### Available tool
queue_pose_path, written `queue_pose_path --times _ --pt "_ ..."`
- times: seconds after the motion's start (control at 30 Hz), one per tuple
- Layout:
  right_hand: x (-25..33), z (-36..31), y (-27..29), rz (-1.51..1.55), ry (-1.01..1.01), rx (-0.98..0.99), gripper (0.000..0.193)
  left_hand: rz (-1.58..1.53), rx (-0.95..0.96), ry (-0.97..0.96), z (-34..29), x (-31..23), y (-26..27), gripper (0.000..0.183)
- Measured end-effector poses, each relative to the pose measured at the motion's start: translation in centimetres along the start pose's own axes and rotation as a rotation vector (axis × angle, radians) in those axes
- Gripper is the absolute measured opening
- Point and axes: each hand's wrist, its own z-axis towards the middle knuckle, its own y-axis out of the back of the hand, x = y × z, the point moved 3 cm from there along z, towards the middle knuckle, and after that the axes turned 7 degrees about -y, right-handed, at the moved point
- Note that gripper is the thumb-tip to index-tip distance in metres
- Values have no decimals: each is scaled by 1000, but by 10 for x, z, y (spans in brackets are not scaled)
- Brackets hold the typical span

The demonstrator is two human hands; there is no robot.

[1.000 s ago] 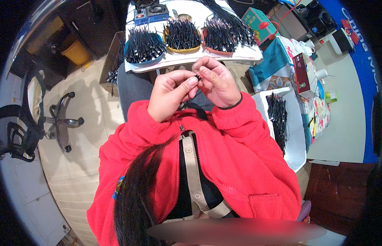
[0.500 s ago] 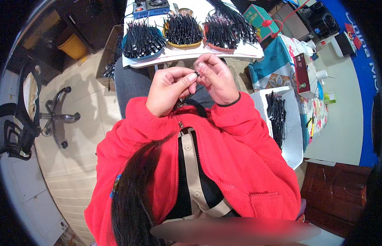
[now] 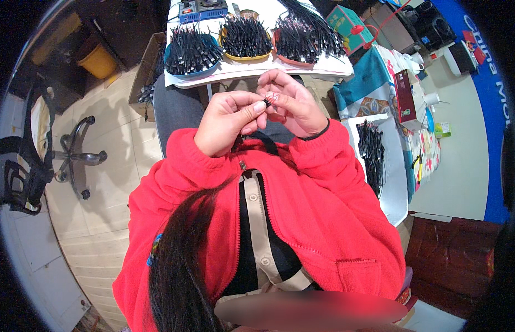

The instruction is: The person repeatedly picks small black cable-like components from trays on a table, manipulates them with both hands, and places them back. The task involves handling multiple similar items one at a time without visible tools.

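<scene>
Over my lap, my left hand (image 3: 227, 120) pinches a thin black cable (image 3: 266, 103) between thumb and forefinger, close to its end. Fine reddish and pale wires (image 3: 273, 96) stick out of that end. My right hand (image 3: 296, 108) meets it there, thumb and forefinger closed on the wires, with the other fingers curled above. Most of the cable is hidden behind my left hand and the red sleeves.
Ahead, a white-covered table (image 3: 241, 71) carries blue, yellow and orange bowls packed with black cables (image 3: 192, 51), plus a blue device (image 3: 203, 12). At right, a white bin (image 3: 398, 185) holds more cables. An office chair base (image 3: 80, 157) stands left, beside a cardboard box (image 3: 142, 88).
My right thumb and fingers have closed over the wires, which showed more loosely at the fingertips before. My left hand keeps its pinch on the cable, barely moved.
</scene>
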Motion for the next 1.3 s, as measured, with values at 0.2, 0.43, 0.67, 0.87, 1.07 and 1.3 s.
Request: queue_pose_path --times 0.2,0.43,0.67,0.87,1.07,1.3 --pt "-2 -3 4 29 -34 11 41 52 27 8 -2 1 -4 16" --pt "-11 -1 -8 84 49 -81 49 190 -27 -2 -1 -2 2 16" --pt "-8 2 -3 -109 134 -107 36 185 -52 52 -2 -1 4 16" --pt "10 -9 -4 -663 311 -260 19 231 -79 65 -3 1 7 16" --pt "-1 -12 -9 -853 413 -362 22 146 -68 107 -1 5 4 15" --pt "28 -30 32 -670 324 -596 16 48 -38 159 -4 -2 15 15"
